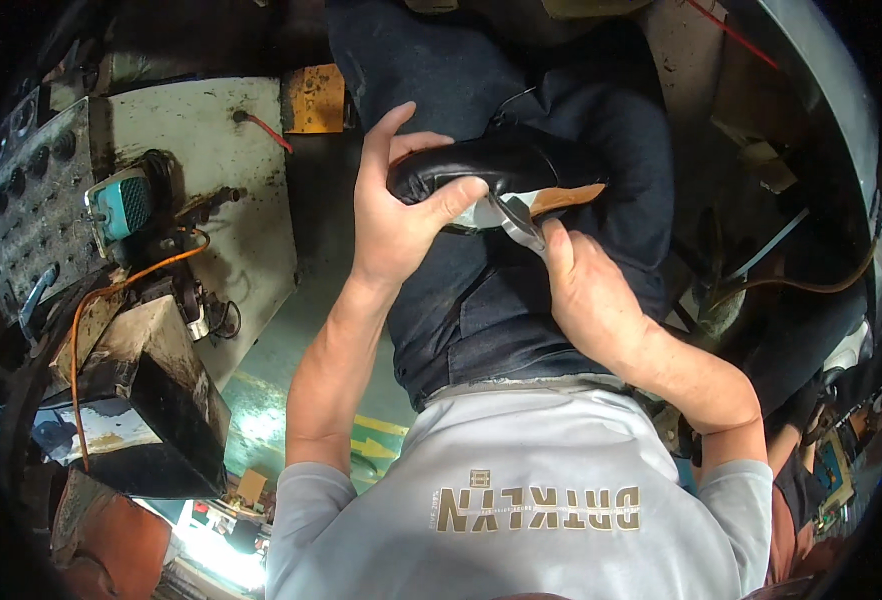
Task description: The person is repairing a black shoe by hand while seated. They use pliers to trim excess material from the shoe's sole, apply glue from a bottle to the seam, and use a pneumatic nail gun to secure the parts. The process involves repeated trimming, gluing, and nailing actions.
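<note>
A black leather shoe upper (pixel 501 160) on its last lies across my lap, toe to the left. My left hand (pixel 396 205) wraps around the toe end, thumb pressed on the front. My right hand (pixel 591 290) grips a metal pincer tool (pixel 519 220) whose jaws meet the pale lining edge (pixel 491 212) under the shoe. A tan patch (pixel 566 198) of the shoe's underside shows to the right of the tool.
A worn machine with a grey control panel (pixel 31 200), a teal part (pixel 121 205) and an orange cable (pixel 131 280) stands at the left. A dark metal bin (pixel 156 400) sits below it. Hoses and cables (pixel 791 280) run at the right, where another person's arm (pixel 796 420) shows.
</note>
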`<state>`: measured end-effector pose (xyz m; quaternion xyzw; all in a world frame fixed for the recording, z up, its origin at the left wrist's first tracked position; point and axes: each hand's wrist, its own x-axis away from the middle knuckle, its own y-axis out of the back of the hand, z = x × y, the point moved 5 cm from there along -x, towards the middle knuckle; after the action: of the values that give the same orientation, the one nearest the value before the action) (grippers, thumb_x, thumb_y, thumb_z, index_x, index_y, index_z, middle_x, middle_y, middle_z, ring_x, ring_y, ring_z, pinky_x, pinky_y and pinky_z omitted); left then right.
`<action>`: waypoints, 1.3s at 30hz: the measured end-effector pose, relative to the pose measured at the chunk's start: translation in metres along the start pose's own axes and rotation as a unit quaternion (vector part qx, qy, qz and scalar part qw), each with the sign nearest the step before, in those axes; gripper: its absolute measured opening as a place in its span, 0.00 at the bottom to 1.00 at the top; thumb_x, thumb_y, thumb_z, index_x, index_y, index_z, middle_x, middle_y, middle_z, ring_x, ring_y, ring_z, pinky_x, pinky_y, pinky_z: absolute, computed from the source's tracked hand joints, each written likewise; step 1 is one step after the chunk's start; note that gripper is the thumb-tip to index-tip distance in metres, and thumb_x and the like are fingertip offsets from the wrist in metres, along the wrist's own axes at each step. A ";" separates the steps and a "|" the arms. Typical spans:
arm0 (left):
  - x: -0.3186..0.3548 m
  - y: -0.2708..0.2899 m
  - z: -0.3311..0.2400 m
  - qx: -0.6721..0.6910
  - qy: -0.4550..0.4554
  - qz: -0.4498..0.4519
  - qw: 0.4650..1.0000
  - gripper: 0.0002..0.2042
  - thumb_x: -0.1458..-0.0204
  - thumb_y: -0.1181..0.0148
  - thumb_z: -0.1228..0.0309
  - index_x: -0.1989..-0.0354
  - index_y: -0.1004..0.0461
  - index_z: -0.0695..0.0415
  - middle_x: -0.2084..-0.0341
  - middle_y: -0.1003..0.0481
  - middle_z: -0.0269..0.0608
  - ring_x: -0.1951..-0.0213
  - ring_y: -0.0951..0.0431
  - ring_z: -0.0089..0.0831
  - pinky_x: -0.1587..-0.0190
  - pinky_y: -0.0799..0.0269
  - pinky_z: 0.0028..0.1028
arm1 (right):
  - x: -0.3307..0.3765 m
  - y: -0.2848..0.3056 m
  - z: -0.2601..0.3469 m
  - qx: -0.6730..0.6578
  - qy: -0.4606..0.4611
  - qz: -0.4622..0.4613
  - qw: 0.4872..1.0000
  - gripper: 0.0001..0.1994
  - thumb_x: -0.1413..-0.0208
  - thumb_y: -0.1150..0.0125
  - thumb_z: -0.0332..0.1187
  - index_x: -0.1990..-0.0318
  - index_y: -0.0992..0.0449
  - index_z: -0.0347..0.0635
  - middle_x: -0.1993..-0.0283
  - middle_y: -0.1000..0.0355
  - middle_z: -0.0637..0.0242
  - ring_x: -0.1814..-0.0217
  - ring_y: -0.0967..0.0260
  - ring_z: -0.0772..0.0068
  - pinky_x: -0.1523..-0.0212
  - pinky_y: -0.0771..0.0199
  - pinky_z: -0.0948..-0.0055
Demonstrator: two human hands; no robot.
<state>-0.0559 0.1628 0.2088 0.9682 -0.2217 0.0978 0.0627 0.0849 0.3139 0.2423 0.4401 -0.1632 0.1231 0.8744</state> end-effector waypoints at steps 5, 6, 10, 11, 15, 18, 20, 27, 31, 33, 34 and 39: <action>0.000 0.001 -0.006 -0.068 0.015 0.002 0.998 0.35 0.58 0.21 0.70 0.41 0.34 0.64 0.60 0.23 0.46 0.59 0.20 0.30 0.53 0.23 0.27 | -0.003 0.006 -0.012 -0.118 0.040 -0.011 0.992 0.18 0.38 0.50 0.22 0.42 0.40 0.31 0.62 0.29 0.43 0.58 0.25 0.46 0.60 0.25 0.52; 0.000 0.003 -0.005 -0.061 0.023 -0.002 0.998 0.35 0.58 0.20 0.70 0.42 0.34 0.64 0.60 0.23 0.46 0.59 0.20 0.30 0.53 0.23 0.27 | -0.003 0.019 -0.012 -0.163 0.033 0.043 0.985 0.19 0.35 0.49 0.25 0.39 0.40 0.33 0.62 0.28 0.44 0.58 0.23 0.47 0.59 0.25 0.52; -0.001 0.003 -0.005 -0.074 0.023 -0.004 0.997 0.35 0.60 0.20 0.69 0.44 0.33 0.65 0.60 0.24 0.46 0.58 0.21 0.31 0.51 0.25 0.28 | 0.007 0.055 -0.011 -0.299 -0.032 0.063 0.952 0.25 0.31 0.49 0.32 0.31 0.45 0.34 0.66 0.27 0.50 0.65 0.22 0.56 0.61 0.23 0.62; -0.002 0.004 -0.006 -0.088 0.014 -0.005 0.996 0.35 0.60 0.20 0.69 0.45 0.33 0.65 0.60 0.24 0.47 0.57 0.21 0.31 0.51 0.25 0.29 | 0.010 0.057 -0.010 -0.313 0.038 -0.021 0.949 0.26 0.29 0.52 0.34 0.29 0.47 0.32 0.65 0.27 0.56 0.68 0.24 0.63 0.62 0.24 0.66; -0.006 0.000 -0.012 -0.049 0.038 0.013 0.998 0.34 0.60 0.20 0.68 0.45 0.33 0.65 0.58 0.25 0.47 0.54 0.23 0.32 0.48 0.27 0.29 | 0.000 0.032 -0.001 -0.299 0.062 -0.153 0.940 0.24 0.31 0.53 0.28 0.30 0.46 0.31 0.62 0.27 0.53 0.65 0.27 0.61 0.59 0.25 0.67; -0.002 0.012 -0.002 -0.092 -0.013 -0.005 0.996 0.35 0.61 0.21 0.69 0.44 0.33 0.64 0.54 0.26 0.45 0.50 0.25 0.33 0.44 0.28 0.32 | -0.014 0.025 0.013 -0.239 0.007 -0.084 0.967 0.24 0.34 0.52 0.23 0.32 0.43 0.32 0.55 0.28 0.35 0.55 0.26 0.36 0.54 0.24 0.54; 0.006 0.016 0.001 -0.048 0.034 -0.020 0.998 0.35 0.61 0.20 0.69 0.44 0.32 0.62 0.52 0.27 0.43 0.48 0.26 0.35 0.41 0.29 0.37 | -0.009 0.036 0.020 -0.261 0.020 -0.120 0.957 0.26 0.35 0.54 0.21 0.29 0.45 0.31 0.57 0.27 0.42 0.61 0.24 0.47 0.57 0.23 0.60; -0.003 0.013 0.008 -0.037 0.013 0.012 0.999 0.33 0.56 0.21 0.66 0.45 0.34 0.63 0.52 0.27 0.46 0.46 0.28 0.33 0.41 0.32 0.34 | -0.020 0.027 0.009 -0.186 0.029 -0.109 0.976 0.26 0.35 0.54 0.22 0.30 0.46 0.32 0.58 0.26 0.45 0.64 0.23 0.55 0.59 0.22 0.65; 0.000 0.014 0.009 -0.041 0.009 0.006 0.999 0.34 0.55 0.22 0.65 0.43 0.35 0.64 0.51 0.28 0.47 0.46 0.28 0.33 0.41 0.32 0.33 | -0.012 0.030 0.016 -0.260 0.083 -0.221 0.936 0.22 0.33 0.54 0.22 0.32 0.44 0.34 0.70 0.28 0.58 0.71 0.28 0.67 0.66 0.25 0.70; -0.001 0.014 0.008 -0.017 0.029 0.012 0.999 0.34 0.55 0.22 0.65 0.43 0.35 0.65 0.51 0.28 0.47 0.46 0.28 0.32 0.41 0.32 0.32 | -0.024 0.011 0.005 -0.174 0.037 -0.133 0.975 0.22 0.33 0.56 0.22 0.32 0.43 0.34 0.70 0.27 0.60 0.71 0.27 0.69 0.68 0.26 0.71; 0.002 0.014 0.004 -0.012 0.041 0.012 0.999 0.34 0.55 0.22 0.65 0.43 0.35 0.64 0.51 0.28 0.47 0.46 0.28 0.32 0.41 0.32 0.32 | -0.021 0.019 0.007 -0.231 0.027 -0.094 0.968 0.20 0.32 0.56 0.23 0.33 0.43 0.33 0.70 0.27 0.61 0.71 0.26 0.72 0.69 0.26 0.71; 0.003 0.012 0.006 -0.021 0.014 -0.001 1.000 0.34 0.54 0.22 0.68 0.42 0.37 0.62 0.53 0.27 0.48 0.48 0.26 0.33 0.44 0.29 0.32 | -0.005 0.009 -0.013 -0.491 -0.028 -0.130 0.861 0.16 0.29 0.53 0.33 0.40 0.37 0.34 0.71 0.24 0.62 0.73 0.27 0.77 0.71 0.27 0.75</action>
<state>-0.0579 0.1498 0.2048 0.9654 -0.2221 0.1060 0.0864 0.0798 0.3288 0.2396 -0.0253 -0.1679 -0.1001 0.9804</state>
